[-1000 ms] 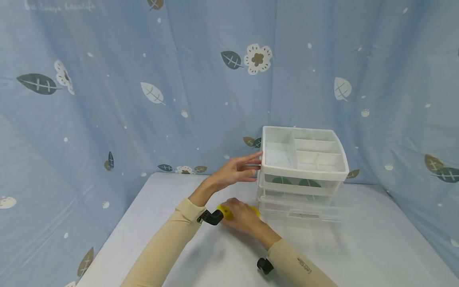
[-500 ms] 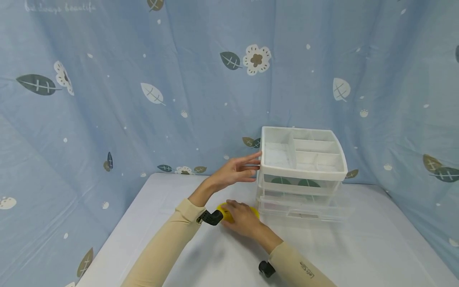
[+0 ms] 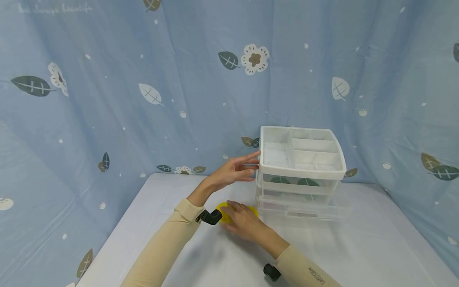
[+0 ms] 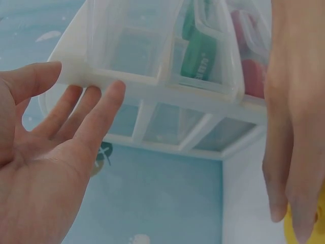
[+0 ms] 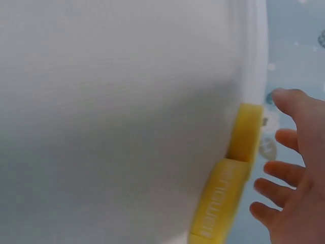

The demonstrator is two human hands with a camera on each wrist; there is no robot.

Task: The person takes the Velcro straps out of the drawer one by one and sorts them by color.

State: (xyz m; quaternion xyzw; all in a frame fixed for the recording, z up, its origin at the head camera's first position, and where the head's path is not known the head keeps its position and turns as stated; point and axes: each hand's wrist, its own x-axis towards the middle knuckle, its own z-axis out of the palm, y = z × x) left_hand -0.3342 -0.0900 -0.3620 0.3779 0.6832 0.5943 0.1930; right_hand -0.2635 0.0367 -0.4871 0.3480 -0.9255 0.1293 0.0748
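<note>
Head cam looks forward and down over the table, left wrist cam's up close facing the drawer unit (head sees it too), right one's tight over that same table.

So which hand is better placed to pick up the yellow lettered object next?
Probably the right hand: it is over the yellow lettered object. The left hand is farther off, beside the white plastic drawer unit.

Smooth plastic drawer unit, matt cloth curtain
</note>
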